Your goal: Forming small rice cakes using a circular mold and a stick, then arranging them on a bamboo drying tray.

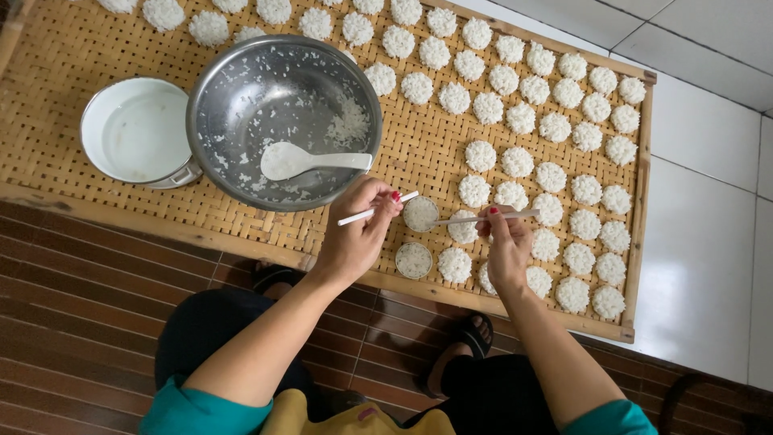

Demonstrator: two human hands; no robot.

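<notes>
1. Left hand (354,238) pinched a thin white stick (377,209) beside a small round ring mould (420,213) packed with grainy rice.
2. Right hand (506,246) gripped a second stick (485,217), tip at that mould.
3. Woven bamboo tray (72,56) (far edge cut off) bore rows of knobbly rice cakes (523,117), a steel bowl (283,121) and a plastic spoon (310,160).

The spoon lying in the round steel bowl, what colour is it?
White: the plastic spoon in the steel bowl shows plainly in the head view.
</notes>
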